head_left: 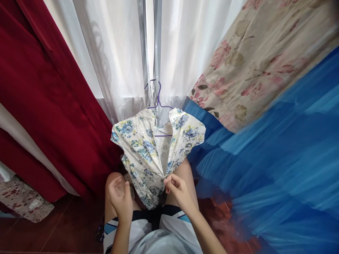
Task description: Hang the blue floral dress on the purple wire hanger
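We see a small floral dress [148, 151] on a purple wire hanger [159, 102], hanging in the middle of the scene against the metal window frame [149, 53] between white sheer curtains [116, 53]. The dress is white with blue flowers, open down the front, its two short sleeves spread left and right.

Right hand [178, 190]: fingers pinched on the front edge of the dress at the bottom of the opening, grasping the fabric. We cannot tell whether a button or a zip sits under the fingertips; that spot is too small and blurred.

Left hand [120, 197]: near and left of the dress, fingers loosely curled, palm turned up towards us. It looks released, holding nothing, just beside the lower left hem; whether it touches the fabric we cannot tell.

Both forearms come up from the near edge, over our knees and white shorts with blue and black trim [148, 229].

Around: a dark red curtain [39, 106] fills the left side, a blue ruffled fabric [278, 169] fills the right and near right, and a beige cloth with pink flowers [265, 53] hangs far right above it. A second floral cloth [21, 201] lies at the near left. The floor [66, 225] is dark reddish brown.
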### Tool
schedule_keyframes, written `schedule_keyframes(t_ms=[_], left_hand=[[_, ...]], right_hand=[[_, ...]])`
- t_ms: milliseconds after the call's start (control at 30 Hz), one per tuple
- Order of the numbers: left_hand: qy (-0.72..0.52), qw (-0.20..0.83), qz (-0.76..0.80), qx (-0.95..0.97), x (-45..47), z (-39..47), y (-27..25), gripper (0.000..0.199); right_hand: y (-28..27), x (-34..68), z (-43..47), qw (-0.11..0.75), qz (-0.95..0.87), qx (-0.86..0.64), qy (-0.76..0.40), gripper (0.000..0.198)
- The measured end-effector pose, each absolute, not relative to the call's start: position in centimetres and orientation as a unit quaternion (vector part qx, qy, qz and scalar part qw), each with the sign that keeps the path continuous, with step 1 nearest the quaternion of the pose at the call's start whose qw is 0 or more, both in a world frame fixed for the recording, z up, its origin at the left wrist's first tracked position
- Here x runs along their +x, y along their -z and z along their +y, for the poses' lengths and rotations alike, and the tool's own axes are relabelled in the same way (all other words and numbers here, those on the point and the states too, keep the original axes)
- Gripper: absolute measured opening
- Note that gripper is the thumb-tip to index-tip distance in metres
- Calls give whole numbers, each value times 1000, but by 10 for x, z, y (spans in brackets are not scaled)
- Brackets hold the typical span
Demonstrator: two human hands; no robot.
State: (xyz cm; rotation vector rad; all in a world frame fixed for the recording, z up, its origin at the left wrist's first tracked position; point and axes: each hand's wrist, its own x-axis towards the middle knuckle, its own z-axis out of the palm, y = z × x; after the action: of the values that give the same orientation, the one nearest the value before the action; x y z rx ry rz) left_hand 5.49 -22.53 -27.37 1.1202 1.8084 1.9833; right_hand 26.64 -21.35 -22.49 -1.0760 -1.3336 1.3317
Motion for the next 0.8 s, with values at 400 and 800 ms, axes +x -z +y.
schedule_keyframes(t_ms=[400,800], left_hand=[[-484,232,513,670,146,-214,249,8],[-259,24,528,808,143,-201,223,16]], right_hand=[[199,277,-204,472,-496,-426,-592,34],[42,238,-97,631,-481,-304,-527,23]])
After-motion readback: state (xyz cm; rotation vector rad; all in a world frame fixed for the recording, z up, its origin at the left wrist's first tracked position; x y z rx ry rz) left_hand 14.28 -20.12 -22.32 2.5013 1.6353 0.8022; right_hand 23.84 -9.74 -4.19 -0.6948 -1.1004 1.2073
